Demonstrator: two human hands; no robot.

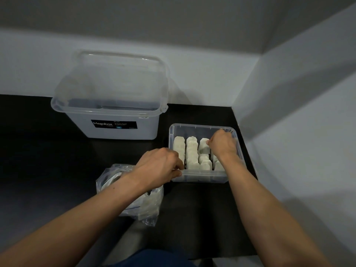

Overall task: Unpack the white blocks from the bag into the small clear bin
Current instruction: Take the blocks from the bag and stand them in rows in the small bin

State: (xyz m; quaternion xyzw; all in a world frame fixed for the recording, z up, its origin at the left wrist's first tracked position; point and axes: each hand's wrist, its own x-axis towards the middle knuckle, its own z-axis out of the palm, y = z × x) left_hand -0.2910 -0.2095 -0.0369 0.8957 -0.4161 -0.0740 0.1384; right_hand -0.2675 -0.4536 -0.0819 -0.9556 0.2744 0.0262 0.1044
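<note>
Right hand (221, 144) pinches white block (203, 147) inside small clear bin (202, 178) at desk's (48, 151) right edge. Left hand (160, 167) grips bin's near-left corner. Bag (148, 205) just left.

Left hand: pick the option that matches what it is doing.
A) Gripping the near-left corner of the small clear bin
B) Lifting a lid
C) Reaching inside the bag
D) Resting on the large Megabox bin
A: the left hand has its fingers curled over the near-left corner of the small clear bin, and the bag lies below its forearm.
</note>
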